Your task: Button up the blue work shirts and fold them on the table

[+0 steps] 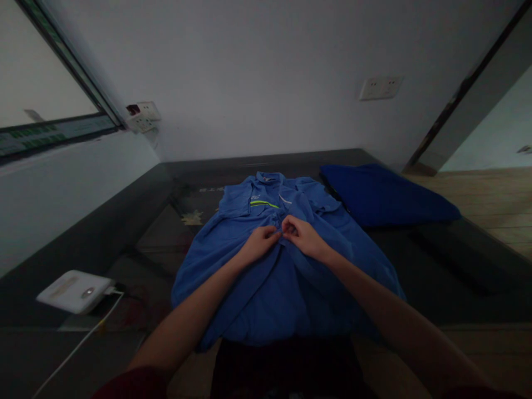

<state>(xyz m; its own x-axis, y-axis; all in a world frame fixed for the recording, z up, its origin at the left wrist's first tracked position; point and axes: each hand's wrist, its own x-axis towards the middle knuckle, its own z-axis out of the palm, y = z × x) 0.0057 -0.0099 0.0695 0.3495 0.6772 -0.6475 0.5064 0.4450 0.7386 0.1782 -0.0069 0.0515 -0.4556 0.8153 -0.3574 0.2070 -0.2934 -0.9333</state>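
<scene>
While both hands work at the middle of the blue shirt (266, 277), it lies spread flat on the dark table (436, 266), collar toward the far wall. The left hand (258, 244) and the right hand (303, 237) meet at the shirt's front opening, fingertips touching, each grip narrowed to a pinch on the fabric there. Whether they pinch a button or only cloth is too small and dim to tell. To the right of the shirt, just beside its shoulder, lies a folded dark blue cloth (386, 194). Well apart on the left sits a white box (75, 291) with a white cable (83, 341) running off toward the near edge. Sockets (381, 87) sit on the back wall. Nothing stands between the hands and the shirt. The shirt's hem hangs over the near table edge, and the forearms are cut off by the bottom of the view.
</scene>
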